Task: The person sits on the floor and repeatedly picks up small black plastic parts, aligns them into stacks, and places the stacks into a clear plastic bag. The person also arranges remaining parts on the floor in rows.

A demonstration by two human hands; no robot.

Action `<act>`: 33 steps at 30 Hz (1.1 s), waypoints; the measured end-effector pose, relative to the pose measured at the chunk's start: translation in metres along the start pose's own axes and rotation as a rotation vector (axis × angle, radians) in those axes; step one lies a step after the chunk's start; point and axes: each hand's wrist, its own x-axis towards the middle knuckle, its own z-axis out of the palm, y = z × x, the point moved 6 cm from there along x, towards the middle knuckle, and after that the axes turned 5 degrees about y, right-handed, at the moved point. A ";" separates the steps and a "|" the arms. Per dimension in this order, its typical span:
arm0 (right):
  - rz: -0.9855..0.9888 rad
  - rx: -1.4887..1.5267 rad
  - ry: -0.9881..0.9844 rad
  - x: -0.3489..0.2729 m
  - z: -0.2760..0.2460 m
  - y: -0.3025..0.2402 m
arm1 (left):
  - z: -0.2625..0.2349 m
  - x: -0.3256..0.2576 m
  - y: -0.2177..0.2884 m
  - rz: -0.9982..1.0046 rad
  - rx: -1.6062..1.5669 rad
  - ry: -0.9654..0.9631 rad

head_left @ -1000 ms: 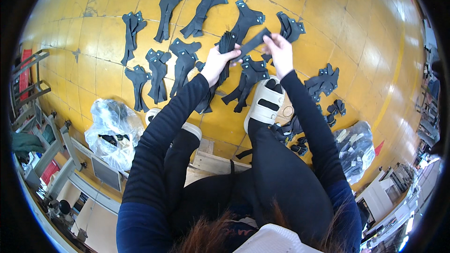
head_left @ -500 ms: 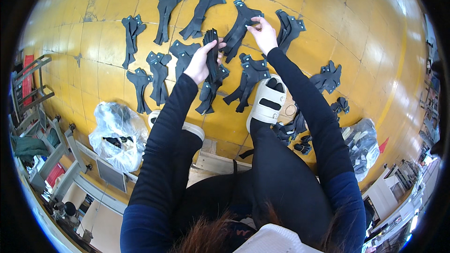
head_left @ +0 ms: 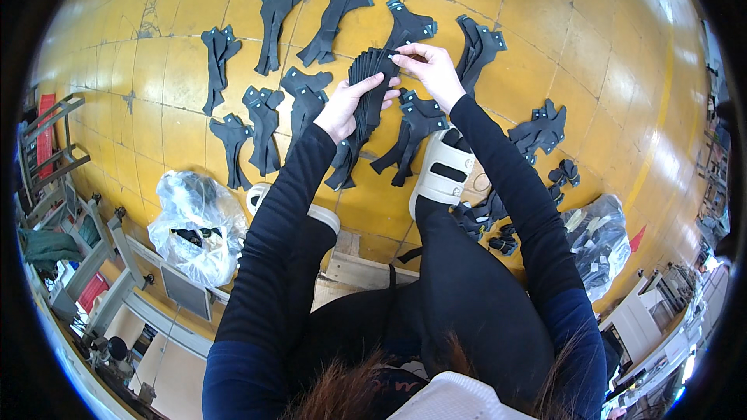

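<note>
Black flat cut pieces form a fanned stack [head_left: 367, 89] above the yellow floor [head_left: 545, 39]. The left hand [head_left: 346, 105] grips the stack's middle; the right hand [head_left: 432, 70] pinches its top edge. More black pieces [head_left: 264, 120] lie spread around the stack.

A yellow tiled floor [head_left: 591, 47], scuffed and cracked in places, fills most of the view. Black cut fabric pieces lie on it in separate small piles: one far left [head_left: 218, 62], one at the top [head_left: 276, 19], another beside it [head_left: 334, 15], one at upper right [head_left: 476, 47], and one further right [head_left: 538, 131]. A crumpled clear plastic bag [head_left: 194, 225] holding a few black pieces sits at lower left; a second plastic bag [head_left: 595, 237] lies at right. Two white shoes [head_left: 443, 167] rest on the tiles. A metal rack [head_left: 47, 148] stands at the left edge.
</note>
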 end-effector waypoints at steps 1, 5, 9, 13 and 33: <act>0.005 -0.003 0.005 -0.001 0.000 0.003 | -0.002 0.000 -0.001 0.004 0.007 0.008; 0.100 0.124 0.064 -0.006 -0.006 0.007 | -0.011 0.000 -0.003 0.021 0.032 0.040; 0.133 0.232 0.186 -0.007 -0.023 0.007 | -0.020 0.006 -0.007 0.125 0.073 0.055; 0.149 0.250 0.188 -0.007 -0.028 0.014 | -0.024 0.009 -0.005 0.190 0.141 0.134; 0.246 0.352 0.316 -0.030 -0.049 0.044 | -0.012 0.009 -0.039 0.175 0.266 0.184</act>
